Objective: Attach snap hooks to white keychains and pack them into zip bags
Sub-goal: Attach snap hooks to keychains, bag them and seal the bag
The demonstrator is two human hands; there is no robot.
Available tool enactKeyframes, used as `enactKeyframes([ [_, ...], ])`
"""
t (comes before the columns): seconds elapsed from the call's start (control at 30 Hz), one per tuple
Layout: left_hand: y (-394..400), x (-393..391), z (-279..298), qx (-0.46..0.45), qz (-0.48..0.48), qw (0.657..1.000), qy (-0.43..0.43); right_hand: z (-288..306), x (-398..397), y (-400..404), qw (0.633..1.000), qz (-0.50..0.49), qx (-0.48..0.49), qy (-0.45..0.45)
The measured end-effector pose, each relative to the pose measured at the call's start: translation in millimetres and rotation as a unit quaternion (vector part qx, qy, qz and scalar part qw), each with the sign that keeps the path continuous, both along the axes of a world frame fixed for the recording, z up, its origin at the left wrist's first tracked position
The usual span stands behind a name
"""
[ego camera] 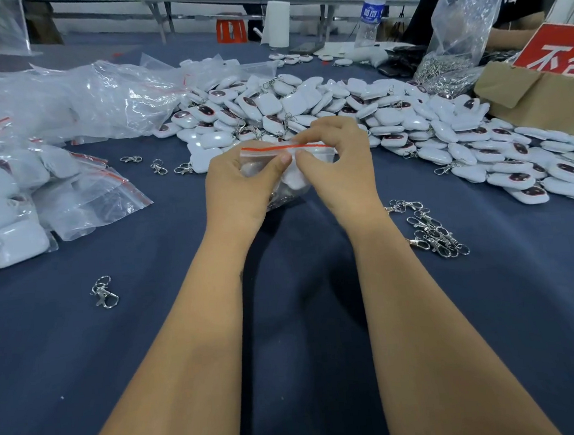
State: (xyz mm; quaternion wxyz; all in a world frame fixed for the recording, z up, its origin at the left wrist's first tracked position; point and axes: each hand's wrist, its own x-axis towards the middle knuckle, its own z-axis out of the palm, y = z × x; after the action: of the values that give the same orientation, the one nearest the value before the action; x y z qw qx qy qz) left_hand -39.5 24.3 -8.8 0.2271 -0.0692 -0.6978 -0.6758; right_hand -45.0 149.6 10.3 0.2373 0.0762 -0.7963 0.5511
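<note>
**Zip bag pinched at the seal, closure at risk**

Head view: a small clear zip bag (283, 169) with a red closure strip is held at the centre of the frame, just below the heap of white keychains (322, 111) at 12 o'clock. The left hand (241, 183) is curled round the bag's left side, thumb pressed near the strip; the right hand (336, 165) pinches the top edge between thumb and fingers. A white keychain appears to sit inside the bag, though its snap hook cannot be made out clearly.

Trouble is judged likely if the strip is pressed unevenly: a gap could be left and the glossy, rounded piece could slide out. Thin, slippery film could also be caught in the seal, or a metal hook could snag it.

Loose snap hooks (431, 230), silvery and wiry, are scattered at 3 o'clock on the dark blue cloth table (83, 353). Filled bags (37, 202), crinkled and translucent, are piled at 9 o'clock. A cardboard box (526, 95) is seen at 2 o'clock.
</note>
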Motion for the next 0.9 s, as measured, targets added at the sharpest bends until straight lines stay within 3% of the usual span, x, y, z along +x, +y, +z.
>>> enactKeyframes([
  [0.33, 0.2, 1.8, 0.7, -0.020, 0.021, 0.998, -0.050, -5.1, -5.1, -4.9, 0.990, -0.064, 0.128, 0.006],
  [0.6, 0.9, 4.3, 2.0, -0.036, 0.020, 0.999, -0.024, -6.8, -5.9, -5.6, 0.992, -0.072, 0.103, 0.012],
  [0.77, -0.2, 2.6, 2.2, -0.019, 0.032, 0.998, -0.053, -9.5, -7.1, -6.0, 0.990, -0.108, 0.086, 0.000],
  [0.9, -1.8, 3.3, 1.9, -0.069, 0.043, 0.996, -0.021, -8.1, -6.1, -6.6, 0.990, -0.104, 0.091, 0.004],
])
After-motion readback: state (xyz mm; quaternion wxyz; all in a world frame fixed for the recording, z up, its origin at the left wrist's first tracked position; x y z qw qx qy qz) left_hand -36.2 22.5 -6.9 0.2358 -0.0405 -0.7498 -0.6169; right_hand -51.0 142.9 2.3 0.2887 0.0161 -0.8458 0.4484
